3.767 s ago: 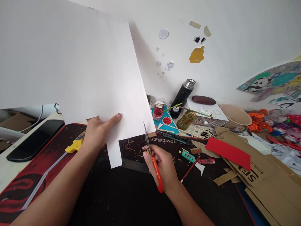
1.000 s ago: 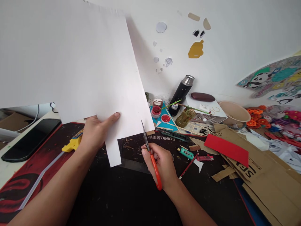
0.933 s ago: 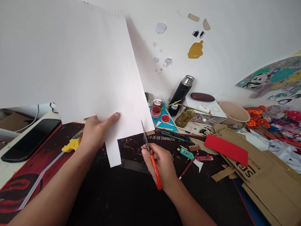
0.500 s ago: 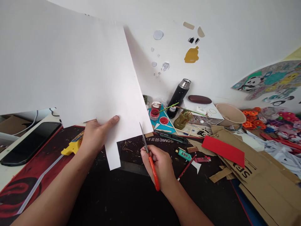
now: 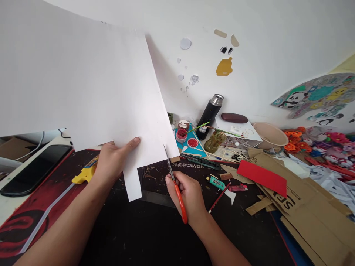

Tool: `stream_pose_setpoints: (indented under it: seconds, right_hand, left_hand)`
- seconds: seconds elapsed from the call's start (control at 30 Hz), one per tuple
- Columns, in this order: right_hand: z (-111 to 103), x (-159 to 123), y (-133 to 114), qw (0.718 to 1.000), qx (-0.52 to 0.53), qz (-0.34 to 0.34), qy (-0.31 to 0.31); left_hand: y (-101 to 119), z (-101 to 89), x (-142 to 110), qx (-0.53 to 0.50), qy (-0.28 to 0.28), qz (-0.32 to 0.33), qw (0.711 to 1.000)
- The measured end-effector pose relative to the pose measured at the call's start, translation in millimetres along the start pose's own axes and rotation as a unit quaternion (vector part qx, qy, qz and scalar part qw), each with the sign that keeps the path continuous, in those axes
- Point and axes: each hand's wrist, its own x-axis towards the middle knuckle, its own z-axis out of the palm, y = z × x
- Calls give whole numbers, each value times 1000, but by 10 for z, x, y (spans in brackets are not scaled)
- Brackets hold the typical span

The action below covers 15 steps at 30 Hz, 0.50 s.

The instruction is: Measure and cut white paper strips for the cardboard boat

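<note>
A large white sheet of paper [image 5: 111, 85] fills the upper left, its lower edge stepped, with a narrow strip hanging down. My left hand [image 5: 115, 157] grips that lower edge, thumb on the near face and the other fingers hidden behind. In my right hand [image 5: 187, 192] are orange-handled scissors [image 5: 180, 201], blades pointing up. The blades lie at the sheet's lower right corner, one blade in front of the paper. A yellow glue gun [image 5: 84, 174] with a long translucent glue stick lies behind my left forearm.
A black phone [image 5: 36, 170] lies at left. Behind the dark mat [image 5: 149, 236] stand a black thermos [image 5: 209, 112], red paint pots [image 5: 181, 135] and a beige bowl [image 5: 270, 135]. Flattened cardboard [image 5: 313, 221] with a red card [image 5: 262, 178] covers the right, beside paper scraps [image 5: 330, 188].
The view has shifted slightly, so the background sits a little further left and lower. Both hands, the sheet and the scissors hold nearly the same position.
</note>
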Motion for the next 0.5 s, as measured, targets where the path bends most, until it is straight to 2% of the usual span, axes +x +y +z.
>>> stream_pose_setpoints:
  seconds: [0.5]
  right_hand:
    - [-38,8,-10,999,46,25,-9]
  left_hand:
    - [37,6,-31,6,3,16,1000]
